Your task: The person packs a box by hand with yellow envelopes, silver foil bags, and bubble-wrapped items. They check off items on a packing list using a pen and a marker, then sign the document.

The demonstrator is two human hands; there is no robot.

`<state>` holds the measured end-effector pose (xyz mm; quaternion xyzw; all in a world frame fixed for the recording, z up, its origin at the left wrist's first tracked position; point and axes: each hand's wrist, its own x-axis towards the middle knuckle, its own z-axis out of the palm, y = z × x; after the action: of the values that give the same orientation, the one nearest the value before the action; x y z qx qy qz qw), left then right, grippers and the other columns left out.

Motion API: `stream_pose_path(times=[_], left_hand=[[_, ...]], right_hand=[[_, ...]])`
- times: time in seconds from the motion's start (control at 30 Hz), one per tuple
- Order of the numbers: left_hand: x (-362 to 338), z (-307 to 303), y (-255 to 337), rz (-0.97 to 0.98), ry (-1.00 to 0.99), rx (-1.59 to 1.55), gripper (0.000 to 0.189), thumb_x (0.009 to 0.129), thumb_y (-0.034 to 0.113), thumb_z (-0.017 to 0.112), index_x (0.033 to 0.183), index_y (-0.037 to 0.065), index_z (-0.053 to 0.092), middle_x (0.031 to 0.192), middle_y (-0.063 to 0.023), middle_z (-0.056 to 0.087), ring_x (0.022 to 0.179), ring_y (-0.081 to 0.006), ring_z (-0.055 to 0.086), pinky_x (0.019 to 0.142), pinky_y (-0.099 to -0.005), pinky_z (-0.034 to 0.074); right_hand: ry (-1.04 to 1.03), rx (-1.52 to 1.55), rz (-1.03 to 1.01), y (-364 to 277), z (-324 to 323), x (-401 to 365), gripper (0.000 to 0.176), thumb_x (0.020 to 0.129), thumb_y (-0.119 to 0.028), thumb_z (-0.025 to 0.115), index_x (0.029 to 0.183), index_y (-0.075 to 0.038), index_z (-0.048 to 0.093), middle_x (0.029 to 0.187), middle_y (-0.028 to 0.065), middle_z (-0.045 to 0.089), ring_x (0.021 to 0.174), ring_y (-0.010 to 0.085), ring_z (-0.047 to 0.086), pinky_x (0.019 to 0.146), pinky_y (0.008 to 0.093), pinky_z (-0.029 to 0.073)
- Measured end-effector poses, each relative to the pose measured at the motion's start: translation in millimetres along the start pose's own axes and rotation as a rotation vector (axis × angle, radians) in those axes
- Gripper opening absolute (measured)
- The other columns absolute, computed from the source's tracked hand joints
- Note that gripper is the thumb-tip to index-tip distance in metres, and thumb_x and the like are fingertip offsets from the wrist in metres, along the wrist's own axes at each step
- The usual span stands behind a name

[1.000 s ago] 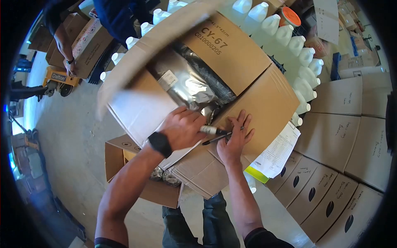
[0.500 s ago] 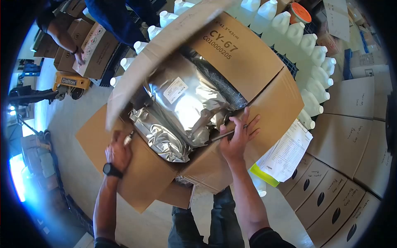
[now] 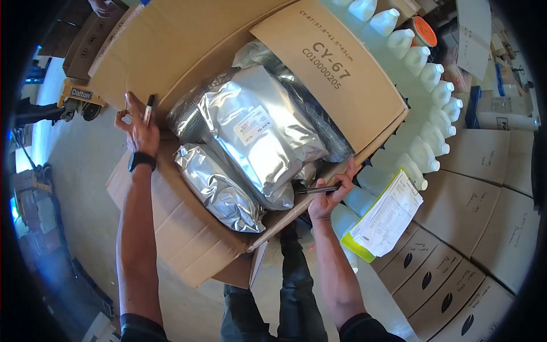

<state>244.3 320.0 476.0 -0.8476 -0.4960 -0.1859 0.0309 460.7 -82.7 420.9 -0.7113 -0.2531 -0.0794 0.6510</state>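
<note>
An open cardboard box [image 3: 188, 225] marked CY-67 stands in front of me. Inside lie a silver foil bag [image 3: 268, 148] with a white label reading black tea, a second crumpled foil bag [image 3: 219, 191], and bubble wrap [image 3: 325, 122] along the far side. My left hand [image 3: 141, 131] holds a marker [image 3: 150, 108] with a black cap between its fingers, beside the raised left flap [image 3: 142, 57]. My right hand [image 3: 333, 191] rests by the box's right edge, its fingers around a slim dark pen-like tool [image 3: 314, 190] pointing over the contents.
White jugs [image 3: 416, 60] stand in rows behind and right of the box. A clipboard [image 3: 387, 216] with papers lies on some of them. Stacked cartons [image 3: 456, 216] fill the right side. At far left are a yellow Dalton pallet jack [image 3: 82, 97] and another person's hand [image 3: 101, 7].
The flap that arched over the box has swung back to the upper left, uncovering the contents. My left hand has moved up and outward; my right hand has shifted slightly lower along the right edge.
</note>
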Motion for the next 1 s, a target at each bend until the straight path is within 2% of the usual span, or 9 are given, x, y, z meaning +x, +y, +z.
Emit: stream_pose_path(times=[0.07,0.13,0.17,0.37,0.53,0.57,0.67,0.77,1.0], left_hand=[[4.6,4.8,-4.8,0.116,0.035,-0.011,0.072,0.091,0.025,0.057,0.153,0.026,0.022,0.142,-0.0264,0.041,0.122,-0.0416,0.05,0.099,-0.0491,0.043],[10.6,-26.0,27.6,-0.307,-0.304,0.058,0.064,0.094,0.039,0.052,0.152,0.03,0.026,0.139,-0.0257,0.046,0.119,-0.0439,0.052,0.097,-0.05,0.044],[10.6,-15.6,9.1,-0.217,-0.289,0.119,0.062,0.095,0.047,0.047,0.151,0.028,0.03,0.137,-0.0243,0.05,0.118,-0.0441,0.054,0.096,-0.0498,0.046],[12.7,-37.4,26.5,-0.224,-0.528,0.147,0.057,0.095,0.05,0.044,0.148,0.031,0.035,0.111,-0.022,0.066,0.105,-0.043,0.062,0.09,-0.0504,0.049],[3.0,-53.2,33.2,-0.216,-0.562,0.098,0.049,0.094,0.047,0.048,0.139,0.028,0.049,0.107,-0.018,0.068,0.1,-0.0402,0.064,0.086,-0.0498,0.05],[-2.7,-56.6,33.4,-0.226,-0.54,0.09,0.047,0.093,0.046,0.049,0.137,0.027,0.052,0.105,-0.0193,0.068,0.098,-0.0407,0.064,0.085,-0.0503,0.051],[-25.0,-68.8,23.8,-0.271,-0.553,0.092,0.046,0.093,0.043,0.051,0.136,0.026,0.052,0.102,-0.0206,0.068,0.095,-0.0417,0.065,0.083,-0.0509,0.051],[-48.9,-74.8,16.9,-0.307,-0.564,0.015,0.044,0.093,0.036,0.053,0.135,0.023,0.054,0.094,-0.0241,0.068,0.089,-0.043,0.066,0.08,-0.051,0.052],[-88.8,-116.1,19.0,-0.323,-0.637,-0.207,0.05,0.091,0.027,0.059,0.137,0.009,0.048,0.08,-0.0272,0.066,0.071,-0.044,0.065,0.063,-0.0523,0.05]], right_hand=[[-0.025,-0.003,0.019,-2.8,-1.5,0.8,0.025,0.09,-0.023,0.059,0.101,-0.01,0.04,0.148,0.0271,0.03,0.143,0.0418,0.018,0.114,0.0626,-0.007],[-0.094,-0.071,0.038,-1.2,-5.0,0.3,0.027,0.083,-0.014,0.058,0.101,-0.01,0.039,0.152,0.0264,0.023,0.142,0.0418,0.015,0.115,0.0554,0.004],[-0.085,-0.066,0.037,-0.1,-6.9,0.3,0.027,0.083,-0.014,0.058,0.101,-0.01,0.039,0.152,0.0264,0.023,0.142,0.0418,0.015,0.115,0.0554,0.004],[-0.172,-0.112,0.048,0.7,-14.8,0.4,0.029,0.077,-0.006,0.051,0.101,-0.01,0.036,0.153,0.0267,0.021,0.143,0.0431,0.011,0.115,0.0569,0.0],[-0.096,-0.052,0.281,-17.4,-21.1,-3.8,0.036,0.082,-0.002,0.058,0.102,-0.01,0.03,0.149,0.0293,0.021,0.134,0.0323,0.026,0.112,0.0436,0.021],[-0.067,-0.194,0.363,-17.4,-24.0,-10.0,0.036,0.084,-0.005,0.063,0.102,-0.008,0.032,0.133,0.0242,0.038,0.117,0.0225,0.039,0.099,0.0352,0.035],[-0.166,-0.274,0.704,-27.9,-37.9,-10.3,0.034,0.085,-0.004,0.064,0.101,-0.007,0.034,0.107,0.0122,0.044,0.098,0.0171,0.045,0.086,0.0305,0.04],[-0.222,-0.419,0.618,-28.0,-42.3,-13.7,0.031,0.085,-0.004,0.063,0.1,-0.006,0.036,0.091,0.0039,0.037,0.084,0.014,0.041,0.076,0.0283,0.04],[-0.154,-0.173,0.733,-0.4,-80.0,-25.9,0.027,0.087,-0.005,0.058,0.101,-0.008,0.036,0.093,0.0068,0.044,0.084,0.0165,0.047,0.08,0.0306,0.042]])
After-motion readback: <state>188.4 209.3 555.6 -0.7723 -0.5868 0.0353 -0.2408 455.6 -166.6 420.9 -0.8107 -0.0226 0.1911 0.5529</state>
